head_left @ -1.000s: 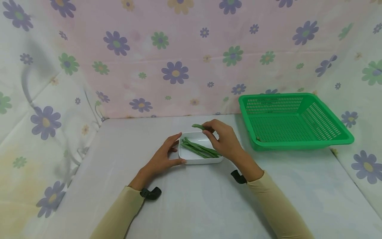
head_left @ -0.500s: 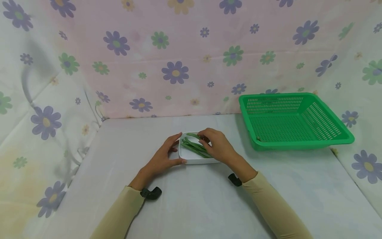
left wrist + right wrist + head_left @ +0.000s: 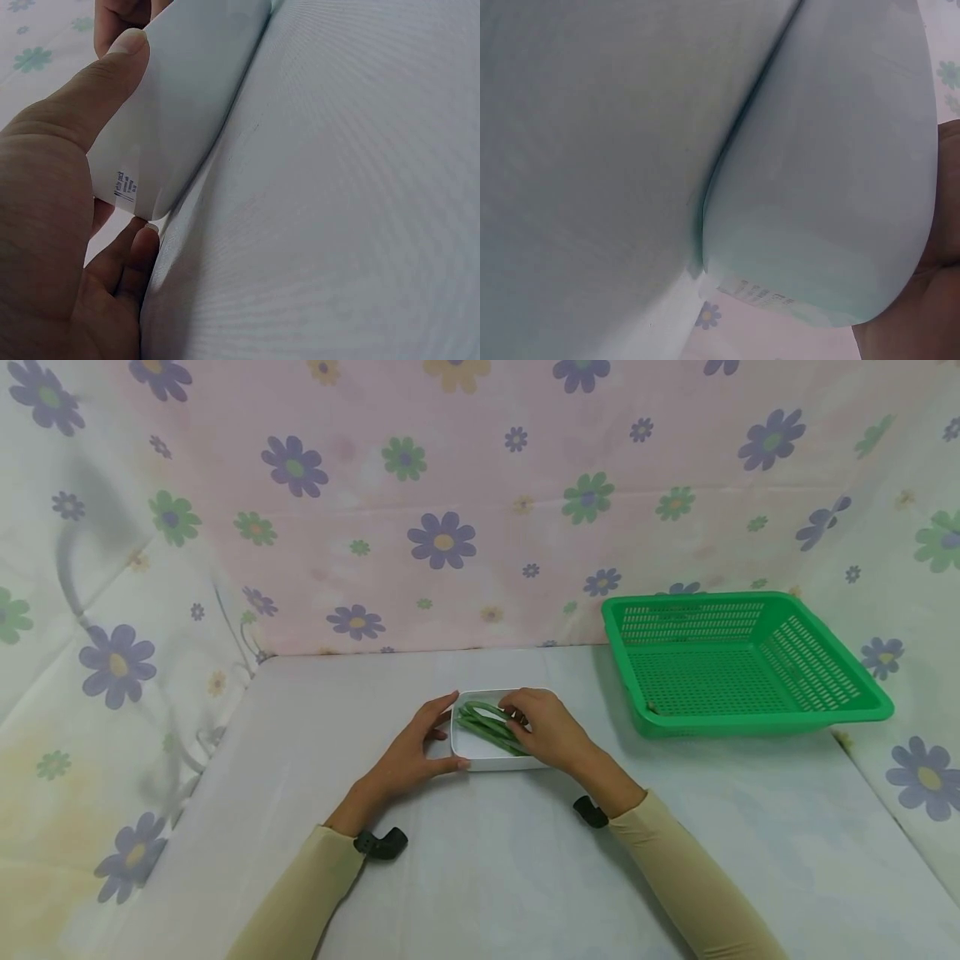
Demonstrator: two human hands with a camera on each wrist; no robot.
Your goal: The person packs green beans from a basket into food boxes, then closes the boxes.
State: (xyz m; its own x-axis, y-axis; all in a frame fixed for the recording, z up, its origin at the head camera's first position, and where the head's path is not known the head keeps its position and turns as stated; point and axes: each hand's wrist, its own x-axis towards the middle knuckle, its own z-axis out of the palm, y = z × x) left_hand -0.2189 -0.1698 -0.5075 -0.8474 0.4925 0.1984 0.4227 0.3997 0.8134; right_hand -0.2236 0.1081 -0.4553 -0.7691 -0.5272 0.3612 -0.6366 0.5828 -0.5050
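Observation:
A small white rectangular dish (image 3: 501, 764) sits on the table, with several long green beans (image 3: 487, 725) lying in it. My left hand (image 3: 414, 743) grips the dish's left end, thumb at the front corner and fingers round the back; the left wrist view shows the thumb against the printed white wall (image 3: 187, 82). Over the dish's right half, my right hand (image 3: 551, 727) pinches a green bean (image 3: 486, 704), whose curved end reaches left along the back of the bunch. The right fingertips are partly hidden behind the hand. In the right wrist view the dish wall (image 3: 825, 165) covers most of them.
A green plastic basket (image 3: 645, 722) with slotted sides stands at the right back, a small brown bit in its near left corner. White cloth covers the table (image 3: 480, 877). Flowered curtain (image 3: 442, 593) hangs behind and at both sides.
My right hand has come down from above the dish's back rim, lowering the bean among the others. My left hand has stayed on the dish.

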